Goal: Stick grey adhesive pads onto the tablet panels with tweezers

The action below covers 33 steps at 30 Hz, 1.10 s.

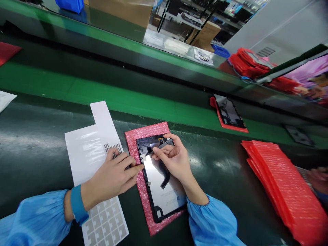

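Your panel (161, 191) lies back-up on the pink mat (147, 131), near centre. Your right hand (174, 159) pinches a thin dark tool (164, 143) over its far end, so work there looks unfinished. Your left hand (112, 177) lies flat on the sticker sheet (107, 222), fingers together and tips at the panel's left edge. Most near squares look unused.

A dark, glossy bench (30, 143) with overhead light glinting off it runs alongside a green strip (102, 95) and a raised shelf, beyond which stand a cardboard box (123, 10), a blue bin (70, 5), metal racks (194, 17) and a grey panel (276, 24).
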### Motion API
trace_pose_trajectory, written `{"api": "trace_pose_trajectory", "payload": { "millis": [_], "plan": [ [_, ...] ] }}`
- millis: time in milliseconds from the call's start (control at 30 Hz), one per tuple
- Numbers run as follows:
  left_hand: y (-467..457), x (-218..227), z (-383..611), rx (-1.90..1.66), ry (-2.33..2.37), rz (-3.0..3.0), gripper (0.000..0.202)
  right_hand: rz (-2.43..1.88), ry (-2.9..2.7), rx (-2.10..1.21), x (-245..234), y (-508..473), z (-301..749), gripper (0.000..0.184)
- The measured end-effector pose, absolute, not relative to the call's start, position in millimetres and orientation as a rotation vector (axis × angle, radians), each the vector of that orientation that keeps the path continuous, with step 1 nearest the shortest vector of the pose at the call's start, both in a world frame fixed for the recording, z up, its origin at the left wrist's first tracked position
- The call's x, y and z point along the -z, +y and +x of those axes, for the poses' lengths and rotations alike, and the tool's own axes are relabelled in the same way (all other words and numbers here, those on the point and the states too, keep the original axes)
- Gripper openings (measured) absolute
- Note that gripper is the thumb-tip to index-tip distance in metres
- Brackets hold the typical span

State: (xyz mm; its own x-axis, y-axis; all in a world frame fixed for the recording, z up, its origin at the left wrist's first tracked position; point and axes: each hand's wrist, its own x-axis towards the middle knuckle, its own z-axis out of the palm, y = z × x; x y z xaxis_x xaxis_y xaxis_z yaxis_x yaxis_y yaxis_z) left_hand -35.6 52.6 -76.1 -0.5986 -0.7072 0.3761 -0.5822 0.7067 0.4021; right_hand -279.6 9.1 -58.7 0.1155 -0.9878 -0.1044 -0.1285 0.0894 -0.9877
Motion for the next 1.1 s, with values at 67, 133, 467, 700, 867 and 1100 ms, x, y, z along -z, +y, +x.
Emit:
{"api": "trace_pose_trajectory", "payload": {
  "millis": [67,133,467,700,867,1100],
  "plan": [
    [52.4,76.4,-35.8,0.330,-2.395,0.984,0.020,-1.275,1.243,0.990,58.2,9.1,-279.2,0.060],
    [52.2,76.5,-35.9,0.334,-2.395,0.985,0.020,-1.272,1.242,0.989,57.9,9.1,-278.8,0.061],
    [53.2,70.5,-38.0,0.286,-2.370,1.031,0.032,-1.279,1.237,1.000,57.9,9.6,-278.5,0.058],
    [51.4,73.6,-40.6,0.256,-2.460,1.091,0.062,-1.290,1.215,1.009,59.1,8.9,-278.8,0.059],
    [54.7,73.0,-45.4,0.255,-2.424,1.139,0.066,-1.293,1.224,1.007,59.0,8.3,-278.8,0.059],
    [53.4,72.4,-52.9,0.288,-2.333,1.148,0.063,-1.183,1.255,1.094,58.4,4.5,-282.5,0.067]
  ]
}}
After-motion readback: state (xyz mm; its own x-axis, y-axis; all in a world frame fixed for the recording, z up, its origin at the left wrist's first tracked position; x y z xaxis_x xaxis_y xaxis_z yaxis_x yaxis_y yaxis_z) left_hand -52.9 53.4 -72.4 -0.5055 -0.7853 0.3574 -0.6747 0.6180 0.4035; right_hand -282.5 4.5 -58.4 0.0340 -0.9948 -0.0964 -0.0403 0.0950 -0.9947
